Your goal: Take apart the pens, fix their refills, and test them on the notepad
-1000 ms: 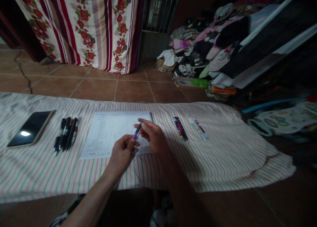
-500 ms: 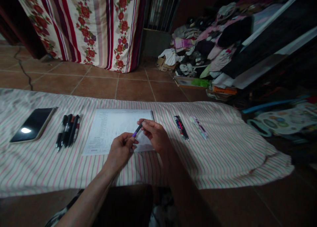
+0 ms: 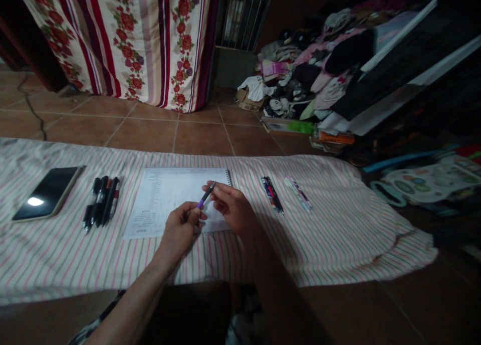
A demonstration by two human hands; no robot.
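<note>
Both of my hands hold one purple pen (image 3: pixel 204 198) just above a spiral notebook (image 3: pixel 165 199) that lies open on a striped cloth (image 3: pixel 338 234). My left hand (image 3: pixel 180 229) pinches the pen's lower end. My right hand (image 3: pixel 233 207) pinches its upper, dark end. The pen slants up to the right between them.
Left of the notebook lie several dark pens (image 3: pixel 100 200) and a phone (image 3: pixel 45 193), screen up. To its right lie a pair of pens (image 3: pixel 272 194) and a pale pen (image 3: pixel 297 193). Tiled floor, a floral curtain (image 3: pixel 131 39) and a clothes pile (image 3: pixel 311 69) lie beyond.
Both hands keep the same hold on the pen, and have shifted only slightly over the notebook. The view has shifted a little.
</note>
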